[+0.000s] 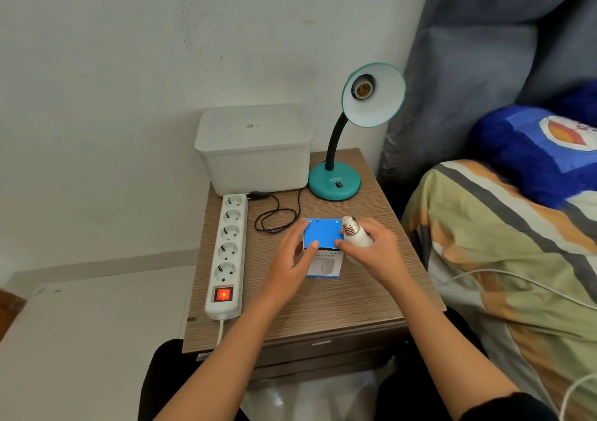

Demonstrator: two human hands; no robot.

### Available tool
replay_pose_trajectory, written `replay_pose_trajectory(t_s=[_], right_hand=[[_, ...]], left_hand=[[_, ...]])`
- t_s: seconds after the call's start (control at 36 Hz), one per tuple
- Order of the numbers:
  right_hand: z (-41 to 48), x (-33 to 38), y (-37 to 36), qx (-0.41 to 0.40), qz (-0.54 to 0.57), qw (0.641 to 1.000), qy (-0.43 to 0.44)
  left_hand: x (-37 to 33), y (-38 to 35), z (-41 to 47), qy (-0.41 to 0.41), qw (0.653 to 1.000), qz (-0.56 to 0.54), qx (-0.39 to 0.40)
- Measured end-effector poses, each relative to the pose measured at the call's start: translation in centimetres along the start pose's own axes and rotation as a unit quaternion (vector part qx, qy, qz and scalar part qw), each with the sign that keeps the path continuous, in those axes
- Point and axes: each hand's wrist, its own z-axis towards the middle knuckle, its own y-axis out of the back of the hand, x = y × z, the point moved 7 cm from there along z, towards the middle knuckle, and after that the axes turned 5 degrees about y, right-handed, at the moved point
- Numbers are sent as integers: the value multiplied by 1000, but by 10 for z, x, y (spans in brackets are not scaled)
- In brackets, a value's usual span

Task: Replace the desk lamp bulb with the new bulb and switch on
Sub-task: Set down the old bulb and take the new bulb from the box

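A teal desk lamp (334,183) stands at the back right of the wooden nightstand (323,307). Its shade (378,97) tilts toward me and the socket (363,88) inside holds no bulb. My right hand (374,249) grips a white bulb (353,233) with its metal screw base pointing up and away. Its thumb also rests on the right edge of a small blue and white box (323,235) in the middle of the nightstand. My left hand (295,252) holds the box's left side with thumb and fingers.
A white power strip (226,252) with a lit red switch (223,294) lies along the nightstand's left edge. The lamp's black cable (277,217) coils beside it. A white lidded tub (255,149) stands at the back. A bed with a striped cover (504,243) is right.
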Motion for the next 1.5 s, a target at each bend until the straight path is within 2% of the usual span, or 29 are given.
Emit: replay_pose_trajectory(t_s=[0.22,0.42,0.58,0.86,1.06,1.25,1.39,1.5], right_hand=[[1,-6,-2,-6,-33,999,-14],[5,-8,-5,20,-38,998,-39],[4,-15,-8,38,-15,996,-83],[-1,-2,-4,48,-29,995,-83],[14,5,16,14,35,995,-87],[69,30,48,25,67,993,-91],[123,49,69,3,114,987,-115],[161,55,76,-16,130,981,-140]], left_hand=[[-3,2,1,23,999,-15,-31],[-9,0,-3,56,996,-61,-22],[-13,1,-5,60,998,-11,-16],[-22,-3,-8,20,994,109,-2],[-32,2,5,0,988,154,-16],[-98,5,69,-79,980,183,-20],[-159,3,135,-133,966,220,1],[-183,-4,180,-149,960,235,35]])
